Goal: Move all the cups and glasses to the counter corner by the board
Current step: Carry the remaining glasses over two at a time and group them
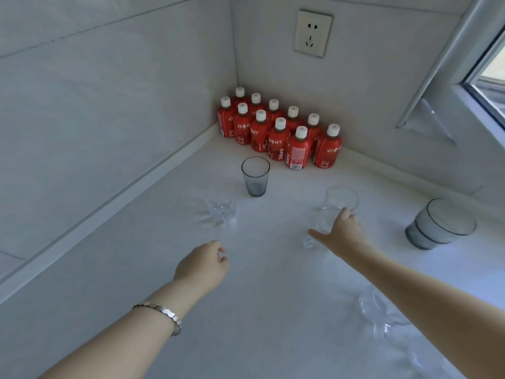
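Note:
A smoky ribbed glass [255, 176] stands upright on the white counter [136, 269] in front of the red bottles. A low clear glass [220, 212] sits left of centre. My right hand [343, 233] wraps around a tall clear glass [332, 212] that leans on the counter. My left hand [203, 265] hovers with loosely curled fingers just short of the low clear glass, holding nothing. A wide grey glass [440, 224] stands at the right. More clear glassware [379, 315] lies under my right forearm, hard to make out.
Several red juice bottles [280, 131] with white caps fill the back corner. A wall socket [313, 34] is above them. A window frame [470, 75] juts in at the upper right. A raised ledge [109, 198] runs along the left wall.

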Demonstrator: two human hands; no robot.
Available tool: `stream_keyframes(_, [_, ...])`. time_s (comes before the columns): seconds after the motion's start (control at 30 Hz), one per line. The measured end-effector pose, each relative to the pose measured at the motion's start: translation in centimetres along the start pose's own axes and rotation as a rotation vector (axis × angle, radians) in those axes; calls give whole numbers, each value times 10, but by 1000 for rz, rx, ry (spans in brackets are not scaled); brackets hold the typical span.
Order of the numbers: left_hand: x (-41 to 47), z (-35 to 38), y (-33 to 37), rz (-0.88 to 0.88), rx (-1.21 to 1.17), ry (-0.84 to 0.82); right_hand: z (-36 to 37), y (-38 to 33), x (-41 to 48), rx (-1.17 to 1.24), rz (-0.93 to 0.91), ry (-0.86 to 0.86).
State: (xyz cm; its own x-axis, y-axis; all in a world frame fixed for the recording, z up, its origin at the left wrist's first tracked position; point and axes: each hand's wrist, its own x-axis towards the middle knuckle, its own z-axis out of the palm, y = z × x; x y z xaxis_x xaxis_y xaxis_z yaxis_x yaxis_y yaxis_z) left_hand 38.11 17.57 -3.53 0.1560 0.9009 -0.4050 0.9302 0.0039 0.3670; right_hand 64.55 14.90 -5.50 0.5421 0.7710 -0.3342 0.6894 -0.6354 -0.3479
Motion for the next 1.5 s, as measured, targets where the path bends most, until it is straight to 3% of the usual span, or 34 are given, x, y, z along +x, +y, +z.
stream_keyframes(0.13, [44,-5,30,-17,-18,131,5,0,5,64,-25,72])
stream_keyframes(0.3, [107,-10,38,-53,-78,274,3,8,-2,-35,-173,-10])
stream_keyframes(0.5, [134,4,21,-125,-239,217,1,3,-14,-62,-321,-93])
stream_keyframes(0.63, [114,1,24,-139,-138,249,0,-9,-19,-71,-352,-123])
stream_keyframes(0.97, [-29,-9,-42,-47,-239,152,13,-79,-79,-148,-630,-217])
stream_keyframes(1.1, [-101,-33,-98,-61,-116,195,37,-133,-134,-191,-837,-275])
stream_keyframes(1.23, [-184,-51,-174,-168,-64,296,76,-187,-208,-250,-1016,-362])
stream_keyframes(1.5, [-375,-45,-361,-543,-165,425,179,-268,-406,-351,-1258,-526])
